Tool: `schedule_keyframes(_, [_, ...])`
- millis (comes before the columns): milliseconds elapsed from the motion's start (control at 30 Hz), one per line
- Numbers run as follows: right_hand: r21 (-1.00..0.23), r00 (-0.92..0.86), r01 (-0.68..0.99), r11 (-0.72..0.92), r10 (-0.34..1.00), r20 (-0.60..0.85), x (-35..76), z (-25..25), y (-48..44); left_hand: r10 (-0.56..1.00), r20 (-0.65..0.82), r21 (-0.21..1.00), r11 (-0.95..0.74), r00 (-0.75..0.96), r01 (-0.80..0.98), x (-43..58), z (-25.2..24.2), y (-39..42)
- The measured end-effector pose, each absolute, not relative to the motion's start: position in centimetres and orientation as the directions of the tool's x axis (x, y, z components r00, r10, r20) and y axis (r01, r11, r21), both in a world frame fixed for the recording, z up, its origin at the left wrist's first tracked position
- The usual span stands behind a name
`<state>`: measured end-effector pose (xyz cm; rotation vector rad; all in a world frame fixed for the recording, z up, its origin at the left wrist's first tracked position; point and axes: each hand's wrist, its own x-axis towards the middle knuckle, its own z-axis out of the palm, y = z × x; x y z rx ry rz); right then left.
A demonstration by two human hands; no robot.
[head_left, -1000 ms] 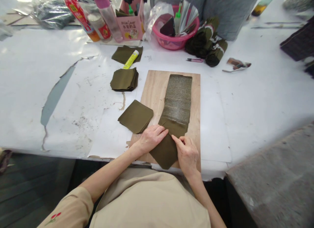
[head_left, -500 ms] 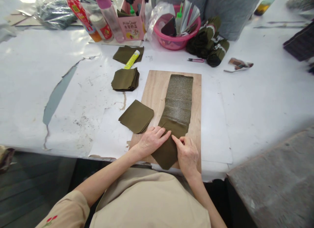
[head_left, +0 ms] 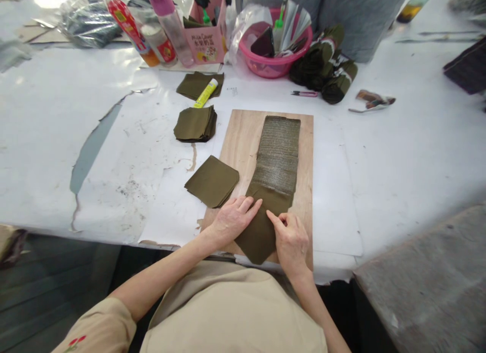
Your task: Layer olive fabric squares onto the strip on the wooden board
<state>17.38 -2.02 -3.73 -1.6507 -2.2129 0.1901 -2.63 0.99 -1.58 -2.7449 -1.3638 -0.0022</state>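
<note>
Your left hand (head_left: 232, 219) lies flat, fingers extended, pressing the olive square (head_left: 257, 241) at the near end of the wooden board (head_left: 239, 140). Your right hand (head_left: 292, 239) is curled, with thumb and index fingertip pinching that square's upper edge. The square overlaps the fanned strip (head_left: 278, 150).

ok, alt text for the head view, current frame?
Two hands work an olive square at the near end of a wooden board: the left hand lies flat on it, the right hand touches its upper edge. An overlapped row of olive squares runs up the board; a loose stack straddles its left edge on the white table.
</note>
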Motion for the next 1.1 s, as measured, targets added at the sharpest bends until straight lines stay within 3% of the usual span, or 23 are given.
schedule_keyframes(233, [-0.336, -0.240, 0.892, 0.302, 0.947, 0.214, 17.4, -4.0, -2.1, 0.828, 0.130, -0.090, -0.537, 0.545, 0.839, -2.7, -2.4, 1.1])
schedule_keyframes(500, [-0.325, -0.247, 0.895, 0.305, 0.947, 0.208, 17.4, -4.1, -2.1, 0.820, 0.291, 0.021, -0.520, 0.492, 0.854, -2.5, -2.5, 0.4])
schedule_keyframes(667, [-0.344, -0.247, 0.883, 0.320, 0.939, 0.238, 17.6, -3.6, -1.9, 0.701, 0.206, -0.020, -0.695, 0.683, 0.719, -1.7, -2.5, -0.1])
schedule_keyframes(867, [-0.488, -0.231, 0.814, 0.313, 0.947, 0.223, 18.8, -3.8, -2.0, 0.706, 0.185, -0.019, -0.693, 0.684, 0.721, -1.7, -2.7, 0.1])
schedule_keyframes(1100, [-0.459, -0.235, 0.825, 0.330, 0.939, 0.253, 19.4, -4.3, -2.5, 0.701, 0.222, -0.001, -0.695, 0.678, 0.719, -1.8, -2.6, 0.0])
